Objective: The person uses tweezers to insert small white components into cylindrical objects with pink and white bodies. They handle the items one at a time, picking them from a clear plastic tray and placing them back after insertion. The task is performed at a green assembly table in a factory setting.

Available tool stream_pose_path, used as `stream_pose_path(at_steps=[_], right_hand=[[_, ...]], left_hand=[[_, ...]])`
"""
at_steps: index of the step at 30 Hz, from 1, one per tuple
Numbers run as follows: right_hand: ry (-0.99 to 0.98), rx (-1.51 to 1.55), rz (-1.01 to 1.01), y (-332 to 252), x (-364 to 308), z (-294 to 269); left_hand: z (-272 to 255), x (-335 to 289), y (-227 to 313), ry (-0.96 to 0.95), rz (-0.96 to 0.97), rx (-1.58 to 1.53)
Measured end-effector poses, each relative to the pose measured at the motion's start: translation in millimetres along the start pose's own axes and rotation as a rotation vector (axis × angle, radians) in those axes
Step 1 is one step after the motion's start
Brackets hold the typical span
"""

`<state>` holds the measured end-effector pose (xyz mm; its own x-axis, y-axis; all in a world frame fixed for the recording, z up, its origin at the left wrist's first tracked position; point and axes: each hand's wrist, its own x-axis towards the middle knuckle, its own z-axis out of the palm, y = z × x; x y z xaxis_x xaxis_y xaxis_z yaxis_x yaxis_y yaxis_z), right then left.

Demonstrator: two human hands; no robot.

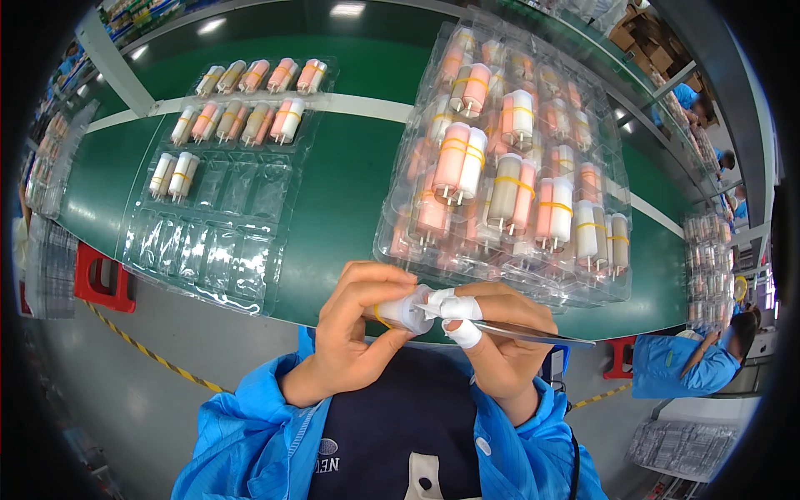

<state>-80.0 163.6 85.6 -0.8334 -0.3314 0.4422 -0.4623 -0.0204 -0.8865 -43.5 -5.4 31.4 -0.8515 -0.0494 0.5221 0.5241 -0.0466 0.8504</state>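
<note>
1 visible tube (402,312), likely light, stiff and slick (best held by its sides); left hand (354,327): grip around it; right hand (510,340): pinching tweezers (537,335).

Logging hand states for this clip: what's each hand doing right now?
Left hand: closed around a yellow-banded pale cylinder.
Right hand: closed on a slim metal tool, its tip near the cylinder's end.

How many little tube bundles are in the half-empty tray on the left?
12 bundles in the tray: five in the far row, five in the next, two at the left of the third. None looks hidden.
</note>
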Motion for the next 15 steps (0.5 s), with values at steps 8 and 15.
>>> stream_pose_path(at_steps=[8, 15], right_hand=[[-0.063, -0.081, -0.057, -3, 8, 1], [-0.153, -0.09, -0.003, -7, 14, -4]], left_hand=[[-2, 0, 0, 0.031, 0.023, 0.118], [-4, 5, 0, 0.015, 0.104, 0.268]])
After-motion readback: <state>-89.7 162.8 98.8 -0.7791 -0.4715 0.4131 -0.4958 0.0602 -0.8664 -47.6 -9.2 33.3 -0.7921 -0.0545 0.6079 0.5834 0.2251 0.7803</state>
